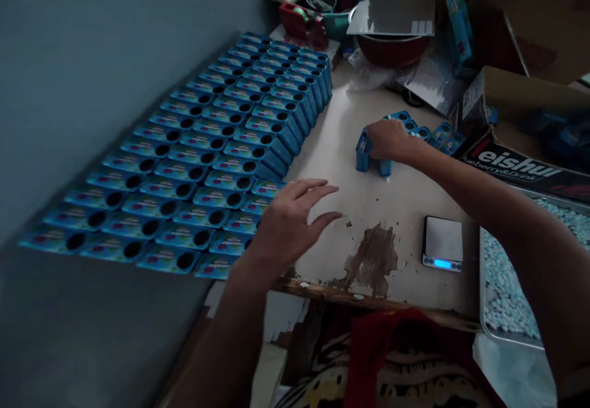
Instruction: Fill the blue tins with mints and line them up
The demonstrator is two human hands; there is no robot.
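Observation:
My right hand (391,139) is closed over a small blue container (362,153) beside a loose cluster of similar containers (443,134); its fingertips are partly hidden. My left hand (295,223) is open, thumb and fingers apart with nothing between them, at the right edge of a large block of blue containers (203,156). These containers stand upright in tight rows, each with a printed top and a dark round hole.
At the right lie a small digital scale (443,242) with a lit display and a metal tray (483,297) of pale blue and white pellets. Behind them is a cardboard box (511,162). A red basin (391,51) and a red tape dispenser (304,27) stand at the back.

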